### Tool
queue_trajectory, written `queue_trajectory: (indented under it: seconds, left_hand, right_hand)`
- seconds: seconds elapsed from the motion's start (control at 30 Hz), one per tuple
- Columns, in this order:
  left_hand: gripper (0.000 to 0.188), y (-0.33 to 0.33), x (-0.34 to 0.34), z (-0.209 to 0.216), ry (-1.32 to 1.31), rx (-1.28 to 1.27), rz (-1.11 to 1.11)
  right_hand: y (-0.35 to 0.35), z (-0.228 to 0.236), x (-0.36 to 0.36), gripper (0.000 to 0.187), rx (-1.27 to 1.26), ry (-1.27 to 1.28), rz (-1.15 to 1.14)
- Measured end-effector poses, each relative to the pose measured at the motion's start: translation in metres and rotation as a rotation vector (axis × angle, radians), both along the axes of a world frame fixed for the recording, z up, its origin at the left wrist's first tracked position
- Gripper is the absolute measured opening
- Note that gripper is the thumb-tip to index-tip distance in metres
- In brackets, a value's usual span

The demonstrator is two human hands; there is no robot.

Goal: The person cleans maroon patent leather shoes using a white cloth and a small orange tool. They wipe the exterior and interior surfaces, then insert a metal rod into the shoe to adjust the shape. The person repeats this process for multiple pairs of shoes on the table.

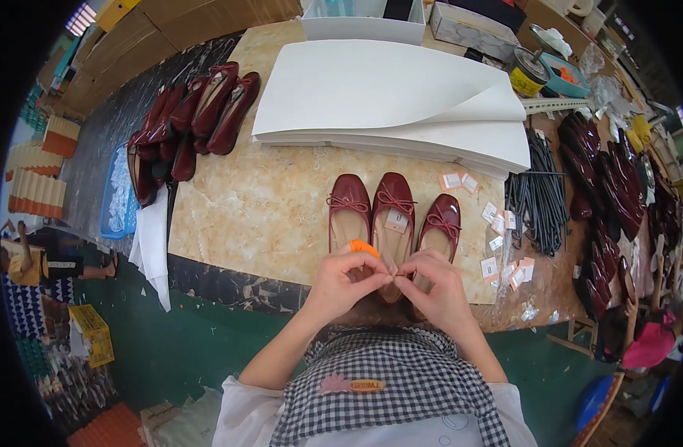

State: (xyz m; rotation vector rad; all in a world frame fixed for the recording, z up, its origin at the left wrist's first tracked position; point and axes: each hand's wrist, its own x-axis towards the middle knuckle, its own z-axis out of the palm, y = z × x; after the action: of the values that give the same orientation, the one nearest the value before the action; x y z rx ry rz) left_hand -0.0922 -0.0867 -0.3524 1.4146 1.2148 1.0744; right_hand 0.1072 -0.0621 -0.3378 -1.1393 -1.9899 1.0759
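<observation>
Three dark red patent flats with bows stand side by side at the table's front edge: a left shoe [349, 195], a middle shoe [394, 188] and a right shoe [440, 216]. A small white and orange tag [396, 220] lies in the middle shoe. My left hand [347, 281], with an orange band around one finger, and my right hand [437, 289] meet over the shoes' heel ends. Both are closed in a pinch, fingertips nearly touching. Something thin and pale shows between them, too small to name. My hands partly hide the heels.
A stack of white sheets [386, 89] lies behind the shoes. Loose tags [498, 218] and dark rods [539, 194] are to the right, near more red shoes [598, 171]. Further red flats [215, 108] and a blue basket [118, 194] stand left. Another person [658, 339] is at far right.
</observation>
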Motion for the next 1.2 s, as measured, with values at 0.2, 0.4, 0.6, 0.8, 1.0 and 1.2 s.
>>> queue_trajectory:
  seconds: [0.2,0.4,0.6,0.8,1.0,1.2]
  left_hand:
    - [0.014,-0.020,-0.014,0.007,0.495,0.286,0.122]
    - [0.015,-0.025,-0.037,0.000,0.434,0.112,0.253]
    - [0.013,-0.011,-0.041,-0.031,0.852,0.124,0.321]
    - [0.017,-0.014,-0.053,-0.037,0.883,0.003,0.322]
    - [0.018,-0.015,-0.052,-0.036,0.870,-0.043,0.331]
    - [0.017,-0.014,-0.051,-0.038,0.867,-0.016,0.327]
  right_hand:
    - [0.006,0.008,-0.019,0.043,-0.008,0.019,0.238]
    - [0.036,0.000,-0.038,0.014,0.062,-0.072,0.297]
    - [0.083,-0.048,-0.081,0.006,0.441,-0.310,0.344]
    - [0.084,-0.063,-0.095,0.005,0.655,-0.488,0.372]
    - [0.082,-0.064,-0.094,0.006,0.697,-0.536,0.390]
    - [0.081,-0.064,-0.095,0.003,0.745,-0.552,0.408]
